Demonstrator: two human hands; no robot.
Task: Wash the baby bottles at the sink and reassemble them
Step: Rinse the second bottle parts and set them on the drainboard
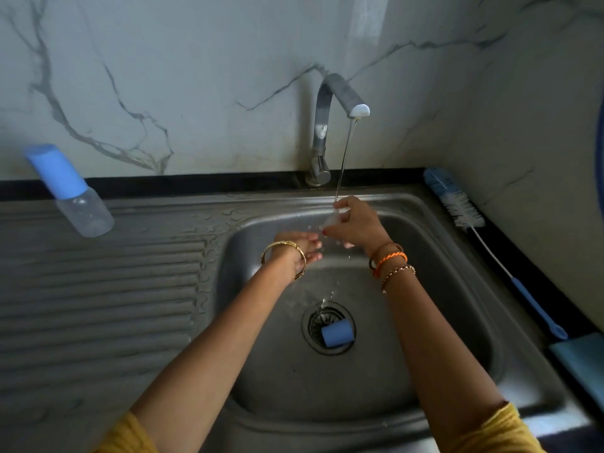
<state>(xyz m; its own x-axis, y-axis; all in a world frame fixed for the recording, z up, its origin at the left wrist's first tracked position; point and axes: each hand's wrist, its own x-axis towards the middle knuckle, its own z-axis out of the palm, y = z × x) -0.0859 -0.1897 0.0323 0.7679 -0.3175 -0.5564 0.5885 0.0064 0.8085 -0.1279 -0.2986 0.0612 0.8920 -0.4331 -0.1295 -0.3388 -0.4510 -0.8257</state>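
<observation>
We see the right hand [354, 223] gripping a clear bottle part [336, 218] under the tap [340, 103] stream; the left hand [305, 251] hangs relaxed (blue cap [336, 333] on the drain).

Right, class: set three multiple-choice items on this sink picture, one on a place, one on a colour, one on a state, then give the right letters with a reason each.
1. Where does the loose blue cap lie?
A. on the drain strainer
B. on the draining board
C. on the tap

2. What colour is the cap of the assembled bottle on the draining board?
A. red
B. blue
C. green

3. What is the tap doing?
A. it is off
B. it is dripping soap
C. it is running

Key: 1 A, it rests on the strainer in the sink. 2 B, the cap is light blue. 3 C, a stream of water falls to the right hand.
</observation>
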